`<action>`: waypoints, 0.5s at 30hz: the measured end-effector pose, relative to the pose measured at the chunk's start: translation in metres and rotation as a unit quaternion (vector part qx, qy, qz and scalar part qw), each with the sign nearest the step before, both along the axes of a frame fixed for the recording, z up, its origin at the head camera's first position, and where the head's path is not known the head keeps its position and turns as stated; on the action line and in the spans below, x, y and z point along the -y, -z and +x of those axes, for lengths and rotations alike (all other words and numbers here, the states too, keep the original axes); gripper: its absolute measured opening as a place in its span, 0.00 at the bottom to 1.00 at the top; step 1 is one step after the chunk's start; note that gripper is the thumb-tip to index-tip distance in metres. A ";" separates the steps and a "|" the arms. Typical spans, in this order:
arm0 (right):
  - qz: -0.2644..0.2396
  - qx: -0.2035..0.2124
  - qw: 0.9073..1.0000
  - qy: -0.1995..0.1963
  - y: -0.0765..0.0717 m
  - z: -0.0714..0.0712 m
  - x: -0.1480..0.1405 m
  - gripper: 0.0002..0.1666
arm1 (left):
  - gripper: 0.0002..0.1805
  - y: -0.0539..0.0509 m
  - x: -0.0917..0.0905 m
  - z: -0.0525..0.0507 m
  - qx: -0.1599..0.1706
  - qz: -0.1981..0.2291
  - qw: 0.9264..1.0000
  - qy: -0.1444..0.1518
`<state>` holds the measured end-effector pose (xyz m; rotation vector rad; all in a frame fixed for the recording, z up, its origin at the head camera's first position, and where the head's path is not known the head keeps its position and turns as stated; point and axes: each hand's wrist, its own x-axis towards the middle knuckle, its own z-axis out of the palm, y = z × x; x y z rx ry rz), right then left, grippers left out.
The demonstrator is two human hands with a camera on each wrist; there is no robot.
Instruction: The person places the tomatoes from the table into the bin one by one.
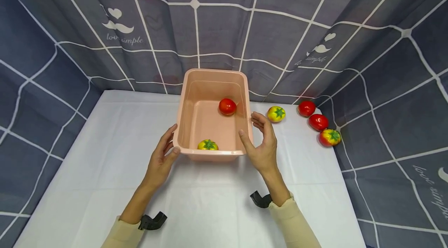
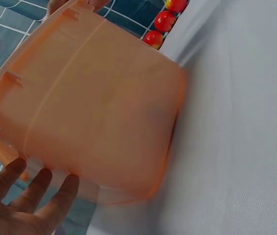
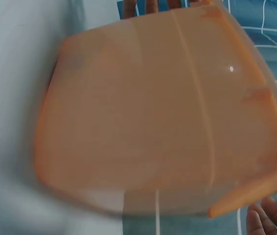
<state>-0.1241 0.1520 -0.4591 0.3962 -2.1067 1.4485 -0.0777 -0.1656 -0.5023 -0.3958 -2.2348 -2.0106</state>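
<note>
A pink plastic bin stands on the white cloth in the head view, with a red tomato and a yellow-green one inside. My left hand holds its front left corner, thumb at the rim and fingers along the outer side. On the right side my right hand grips the rim, thumb over the edge, fingers outside. Both wrist views show the bin's outer wall, with spread left fingers below it and right fingers at the lower right.
Right of the bin lies a yellow-green tomato. Farther right, by the curtain, are two red tomatoes and a red-yellow one. Grey checked curtains border the white tablecloth at the back and both sides.
</note>
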 end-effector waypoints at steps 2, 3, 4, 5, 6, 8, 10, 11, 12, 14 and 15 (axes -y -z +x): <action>-0.005 0.006 1.000 0.012 0.002 -0.003 -0.005 0.34 | 0.38 0.001 0.000 0.000 0.000 0.000 1.000 0.001; -0.008 0.010 1.000 0.019 0.004 -0.004 -0.007 0.33 | 0.38 0.001 0.000 0.001 0.000 -0.001 1.000 0.000; -0.012 0.014 1.000 0.025 0.007 -0.006 -0.010 0.33 | 0.39 0.001 0.000 0.001 0.000 -0.002 1.000 0.000; -0.016 0.019 0.999 0.032 0.009 -0.009 -0.013 0.32 | 0.39 0.002 0.001 0.001 0.000 -0.003 1.000 -0.001; -0.019 0.022 0.999 0.039 0.012 -0.011 -0.016 0.32 | 0.39 0.003 0.001 0.002 0.000 -0.005 1.000 -0.002; -0.027 0.026 0.998 0.051 0.019 -0.018 -0.025 0.31 | 0.39 0.004 0.002 0.003 0.001 -0.005 1.000 -0.005; -0.033 0.031 0.997 0.065 0.024 -0.026 -0.035 0.30 | 0.39 0.005 0.002 0.003 0.000 -0.003 1.000 -0.004; -0.032 0.034 0.996 0.077 0.027 -0.030 -0.040 0.29 | 0.38 0.005 0.002 0.003 0.000 -0.002 1.000 -0.004; -0.029 0.037 0.995 0.088 0.029 -0.034 -0.046 0.28 | 0.38 0.005 0.002 0.002 0.001 0.000 1.000 -0.003; -0.024 0.043 0.993 0.111 0.033 -0.042 -0.056 0.28 | 0.38 0.004 0.002 0.001 -0.001 0.001 1.000 -0.002; -0.016 0.050 0.991 0.125 0.035 -0.046 -0.061 0.28 | 0.38 0.004 0.002 0.000 -0.001 0.001 1.000 -0.003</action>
